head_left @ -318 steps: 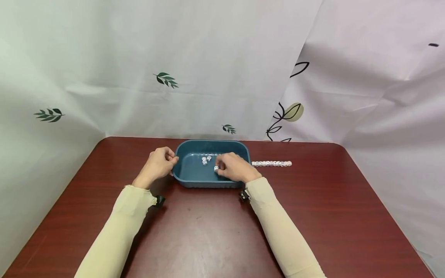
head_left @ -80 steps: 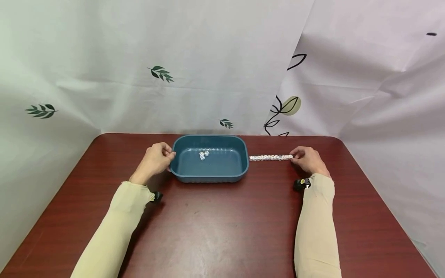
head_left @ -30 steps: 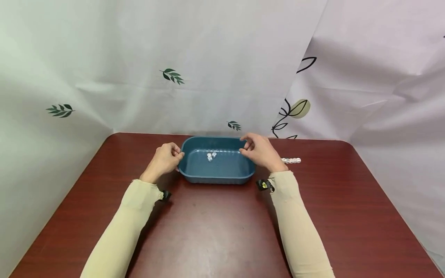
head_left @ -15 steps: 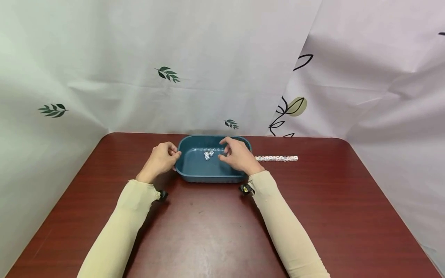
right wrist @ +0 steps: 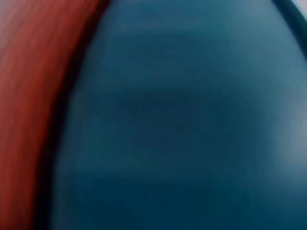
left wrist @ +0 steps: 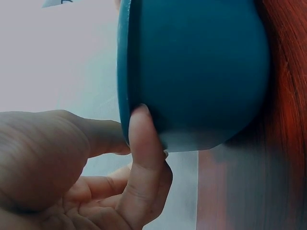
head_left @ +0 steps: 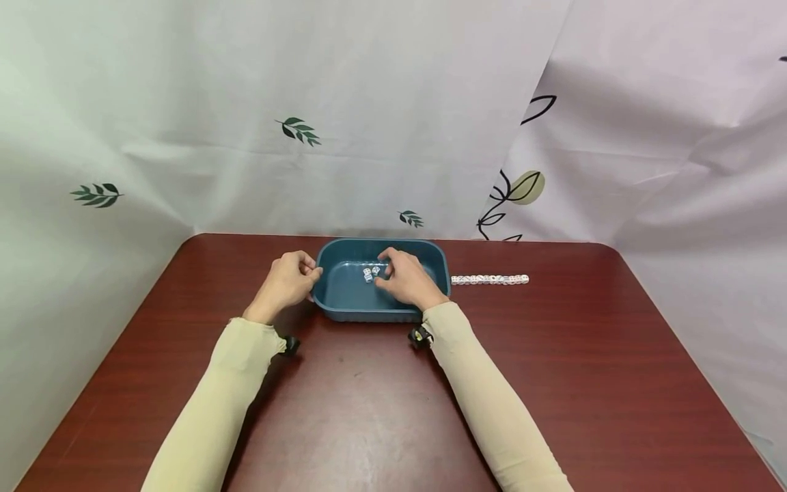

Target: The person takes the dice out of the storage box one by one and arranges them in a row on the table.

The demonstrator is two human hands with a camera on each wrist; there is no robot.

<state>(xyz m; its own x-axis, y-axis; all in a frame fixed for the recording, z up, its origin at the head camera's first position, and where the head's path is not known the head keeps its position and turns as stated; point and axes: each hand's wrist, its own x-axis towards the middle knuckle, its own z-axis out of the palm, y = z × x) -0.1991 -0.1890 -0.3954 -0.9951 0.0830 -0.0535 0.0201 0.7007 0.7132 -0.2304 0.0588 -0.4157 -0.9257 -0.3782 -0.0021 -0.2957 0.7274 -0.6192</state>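
Note:
A blue rectangular plastic basin (head_left: 369, 316) stands near the table's far edge, with a small cluster of white dice (head_left: 368, 275) on its floor. My left hand (head_left: 283, 283) pinches the basin's left rim; the left wrist view shows a finger (left wrist: 144, 143) against the outer wall (left wrist: 201, 67) beneath the lip. Over the basin, my right hand (head_left: 407, 279) has thumb and forefinger spread apart just right of the dice, nothing between them. Only the blurred basin wall (right wrist: 168, 120) fills the right wrist view, and the hand itself is outside it.
A straight row of white dice (head_left: 489, 279) lies on the reddish-brown table (head_left: 369, 403), running rightward from beside the basin's right end. Behind the table hangs a pale cloth (head_left: 369, 137) with leaf prints.
From the right end of the dice row, my right hand has moved left into the basin, toward the dice cluster. My left hand has kept its hold on the rim.

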